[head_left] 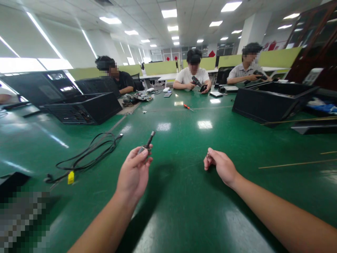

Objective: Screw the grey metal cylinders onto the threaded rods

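Observation:
My left hand (135, 170) is closed round a small dark metal piece (149, 142) above the green table, left of the middle. It has a thick grey base, partly covered by my thumb and fingers, and a narrow rod with a silvery tip pointing up and to the right. To the right, my right hand (221, 163) is curled, thumb against fingers, on a small shiny metal thing (208, 155). Most of that thing is hidden, so its kind cannot be made out. The two hands are apart, both over the green tabletop (179, 196).
A coiled black cable (92, 153) with a yellow tag lies left. Black computer cases (86, 109) stand at far left and right (268, 102). A red-orange screwdriver (187, 107) lies ahead. Thin rods (295, 164) lie right. Three people sit across; one holds a power drill (196, 81).

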Demonstrator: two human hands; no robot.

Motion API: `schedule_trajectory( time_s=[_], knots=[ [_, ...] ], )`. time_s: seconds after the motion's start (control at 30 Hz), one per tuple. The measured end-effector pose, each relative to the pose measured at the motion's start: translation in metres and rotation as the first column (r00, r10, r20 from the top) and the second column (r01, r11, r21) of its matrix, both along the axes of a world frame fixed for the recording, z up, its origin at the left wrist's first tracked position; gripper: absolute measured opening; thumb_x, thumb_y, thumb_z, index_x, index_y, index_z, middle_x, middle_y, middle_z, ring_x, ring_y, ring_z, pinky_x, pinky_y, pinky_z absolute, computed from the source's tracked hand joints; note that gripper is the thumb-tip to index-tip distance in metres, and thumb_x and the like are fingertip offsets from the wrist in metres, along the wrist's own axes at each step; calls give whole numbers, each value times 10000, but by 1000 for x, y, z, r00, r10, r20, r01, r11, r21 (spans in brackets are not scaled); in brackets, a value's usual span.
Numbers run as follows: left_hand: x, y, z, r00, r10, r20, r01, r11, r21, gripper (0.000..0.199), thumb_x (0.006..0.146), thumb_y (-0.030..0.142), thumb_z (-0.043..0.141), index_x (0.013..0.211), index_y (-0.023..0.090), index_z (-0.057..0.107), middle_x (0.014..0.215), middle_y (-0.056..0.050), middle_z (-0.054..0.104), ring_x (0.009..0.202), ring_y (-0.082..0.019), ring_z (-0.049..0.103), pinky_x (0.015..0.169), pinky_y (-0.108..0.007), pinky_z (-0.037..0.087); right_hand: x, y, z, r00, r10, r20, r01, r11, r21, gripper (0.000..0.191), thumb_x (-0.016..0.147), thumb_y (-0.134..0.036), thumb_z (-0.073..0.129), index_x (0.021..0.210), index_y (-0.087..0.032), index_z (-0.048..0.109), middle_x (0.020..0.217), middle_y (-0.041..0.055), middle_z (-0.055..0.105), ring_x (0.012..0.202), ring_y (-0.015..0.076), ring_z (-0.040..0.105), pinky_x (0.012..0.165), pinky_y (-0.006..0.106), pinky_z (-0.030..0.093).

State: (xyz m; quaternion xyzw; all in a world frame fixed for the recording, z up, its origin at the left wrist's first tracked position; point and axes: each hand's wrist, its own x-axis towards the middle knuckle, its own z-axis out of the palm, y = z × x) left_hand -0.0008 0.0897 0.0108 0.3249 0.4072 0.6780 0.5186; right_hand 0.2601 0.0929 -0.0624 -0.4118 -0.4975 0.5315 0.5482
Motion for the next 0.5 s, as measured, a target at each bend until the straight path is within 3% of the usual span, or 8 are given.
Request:
schedule_trajectory(
  time_s=[0.1, 0.17, 0.3, 0.4, 0.5],
  knots=[
    [-25, -10, 17, 998, 61, 16, -60, 996, -58, 150, 716, 137, 726, 851, 156, 663, 911, -21, 708, 732, -116, 605, 646, -212, 521, -2, 0, -1, 999, 1, -37, -1, 1000, 1, 487, 910, -609, 520, 659, -193, 504, 579, 7, 595, 545, 154, 566, 607, 294, 450],
    [-43, -22, 24, 987, 160, -8, -161, 986, -50, 162, 775, 57, 655, 892, 169, 673, 910, -18, 721, 778, -117, 614, 680, -199, 527, -2, 0, -3, 999, 7, -35, -7, 1000, 0, 465, 904, -605, 535, 706, -185, 533, 601, 4, 605, 556, 151, 568, 610, 289, 445],
    [-80, -51, 33, 935, 350, -64, -355, 918, -174, 207, 907, 61, 520, 872, 180, 686, 832, -8, 730, 763, -112, 615, 689, -190, 544, -3, 1, -5, 998, 53, 18, -53, 999, 1, 450, 908, -591, 537, 744, -171, 557, 631, 2, 621, 574, 142, 574, 624, 281, 435],
    [-112, -67, 24, 908, 411, -79, -416, 865, -280, 225, 921, 128, 506, 787, 161, 684, 785, -15, 738, 742, -137, 627, 655, -227, 575, -4, 1, -5, 997, 75, 35, -75, 997, -2, 476, 903, -608, 528, 726, -167, 556, 632, 6, 626, 573, 140, 574, 626, 282, 432],
    [-142, -76, -1, 883, 447, -140, -469, 850, -242, 192, 856, 166, 533, 753, 160, 695, 816, -28, 755, 849, -211, 681, 706, -343, 621, -5, 1, -5, 996, 82, 38, -82, 997, -6, 493, 886, -633, 531, 722, -168, 555, 626, 8, 626, 564, 142, 572, 621, 287, 432]
  ],
)
